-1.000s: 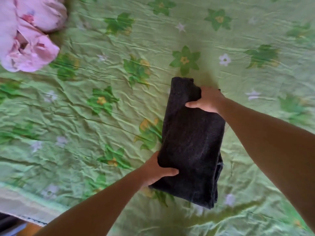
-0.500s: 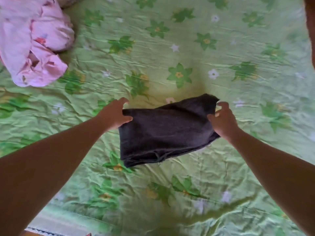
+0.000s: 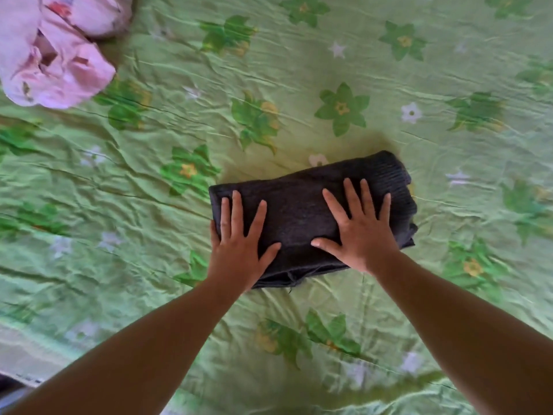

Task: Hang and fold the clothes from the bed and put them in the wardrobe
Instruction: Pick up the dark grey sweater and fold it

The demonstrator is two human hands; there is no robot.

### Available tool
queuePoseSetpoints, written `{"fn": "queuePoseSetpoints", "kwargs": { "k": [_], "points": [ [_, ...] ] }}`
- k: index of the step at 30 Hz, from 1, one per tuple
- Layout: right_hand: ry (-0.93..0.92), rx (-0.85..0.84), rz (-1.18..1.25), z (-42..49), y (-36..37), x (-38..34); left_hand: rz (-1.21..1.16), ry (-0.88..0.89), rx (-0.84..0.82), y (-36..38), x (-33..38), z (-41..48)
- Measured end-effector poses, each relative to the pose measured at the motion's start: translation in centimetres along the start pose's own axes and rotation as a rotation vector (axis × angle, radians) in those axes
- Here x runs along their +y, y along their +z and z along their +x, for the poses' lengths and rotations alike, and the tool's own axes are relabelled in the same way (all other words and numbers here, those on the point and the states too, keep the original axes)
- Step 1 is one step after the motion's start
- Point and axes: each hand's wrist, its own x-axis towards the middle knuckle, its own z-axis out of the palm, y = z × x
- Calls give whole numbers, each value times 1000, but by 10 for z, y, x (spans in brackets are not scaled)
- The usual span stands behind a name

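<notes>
1. Fingers (image 3: pixel 238 214) of left hand (image 3: pixel 239 253): straight, spread, laid flat on dark folded garment (image 3: pixel 299 205). Gripping nothing, only pressing down. Tips toward 12 o'clock.
2. Right hand (image 3: pixel 363 238): same pose, fingers fanned wide and straight, palm down on the garment's 3 o'clock half. Nothing pinched or curled round.
3. Garment place: flat on bed (image 3: pixel 419 70), about centre of view. Left hand on its 9 o'clock end, outer side of that hand reaching past the cloth edge.
4. Long axis: roughly 9 to 3 o'clock, tipped a little toward 8–2, with the 3 o'clock end farther from the person. Layered open edges showing along the 6 o'clock side; cloth somewhat bunched at the 4 o'clock corner.
5. Step in hand, as judged: flattening the folded bundle before carrying it to the wardrobe (not in view).
6. To do it well: press evenly with both palms, then smooth outward from the middle toward 9 and 3 o'clock to drive out creases.
7. Avoid dragging the top layer off the lower ones; keep the stacked edges at 6 o'clock lined up.
8. Tuck in the bunched 4 o'clock corner before lifting, else likely to unfold in transit.
9. Pink clothes heap (image 3: pixel 54 55) at 10 o'clock, well apart, unfolded; probably next.
</notes>
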Motion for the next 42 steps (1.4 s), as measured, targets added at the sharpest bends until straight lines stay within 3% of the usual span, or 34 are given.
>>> {"fn": "queuePoseSetpoints", "kwargs": {
  "k": [5,7,9,11,13,16,20,23,26,32,36,39,42],
  "points": [
    [12,-108,150,14,-14,8,-54,-13,-37,-1,-4,9],
    [59,-29,232,16,-26,13,-89,-19,-42,-8,-6,7],
    [148,73,182,13,-28,19,-99,-19,-40,-11,-11,2],
    [246,34,163,12,-22,23,-89,-16,-32,-10,-14,-3],
    [363,-1,273,12,-15,21,-119,-19,-31,-8,-15,-4],
    [582,170,535,18,-15,22,-275,-52,-33,-11,-12,-1],
    [819,119,903,27,-38,47,-646,-388,80,-31,-15,-1],
    [937,-105,1192,24,-61,70,-950,-668,-23,-51,-19,2],
    [911,-242,1250,10,-79,75,-1155,-748,-115,-70,-15,6],
    [540,88,970,-29,-122,46,-1010,-407,-166,-119,-3,20],
    [366,143,711,-71,-181,33,-863,-233,-300,-185,3,33],
    [331,145,620,-103,-237,28,-785,-177,-343,-244,11,40],
    [412,97,626,-140,-299,25,-744,-88,-401,-313,28,43]
  ]
}}
